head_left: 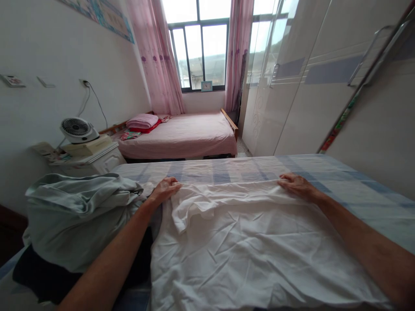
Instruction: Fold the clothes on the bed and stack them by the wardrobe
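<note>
A white garment [246,246], wrinkled, lies spread over the near bed, with a strip along its far edge folded over toward me. At its far left corner my left hand [166,189] is closed on the cloth. My right hand [296,185] grips the same far edge toward the right, fingers bent over the fabric. Between the hands the edge runs nearly straight. Left of the garment, beside my left forearm, sits a heap of grey-green clothing [81,216] on top of dark cloth [42,276].
The near bed has a blue-and-white checked sheet [223,170]. Beyond it stands a second bed [191,134] with pink bedding and folded quilts [142,122]. A fan [78,129] rests on a cabinet [103,160] at left. Glossy wardrobe doors [298,99] line the right side.
</note>
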{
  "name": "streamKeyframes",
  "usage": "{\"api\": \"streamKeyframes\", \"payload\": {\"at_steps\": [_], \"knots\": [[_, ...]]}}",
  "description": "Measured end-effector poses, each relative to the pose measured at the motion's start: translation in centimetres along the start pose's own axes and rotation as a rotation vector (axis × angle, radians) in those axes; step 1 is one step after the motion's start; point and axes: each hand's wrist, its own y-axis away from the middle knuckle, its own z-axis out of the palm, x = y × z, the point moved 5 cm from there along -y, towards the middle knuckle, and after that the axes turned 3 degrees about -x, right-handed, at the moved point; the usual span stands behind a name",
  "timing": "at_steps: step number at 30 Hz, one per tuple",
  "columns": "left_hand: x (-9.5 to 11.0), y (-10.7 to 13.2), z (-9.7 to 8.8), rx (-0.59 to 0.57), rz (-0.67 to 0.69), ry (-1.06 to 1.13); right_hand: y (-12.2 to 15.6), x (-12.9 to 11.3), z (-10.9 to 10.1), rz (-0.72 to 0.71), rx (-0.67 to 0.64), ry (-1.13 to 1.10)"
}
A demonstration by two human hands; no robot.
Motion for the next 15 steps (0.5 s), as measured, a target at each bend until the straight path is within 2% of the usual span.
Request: {"api": "streamKeyframes", "payload": {"at_steps": [3,7,10,15], "knots": [[-0.1,0.4,-0.4,0.068,-0.017,0.186,0.1,0.5,-0.6,0.095,-0.031,-0.134],[0.0,-0.2,-0.9,0.234,-0.011,0.219,-0.4,0.4,-1.9,0.176,0.087,-0.101],[-0.1,-0.8,-1.0,0.338,0.002,0.110,-1.0,0.5,-2.1,0.189,0.166,-0.021],[-0.2,-0.8,-0.1,0.291,-0.102,-0.370,-1.7,1.2,-1.1,0.193,0.146,0.143]]}}
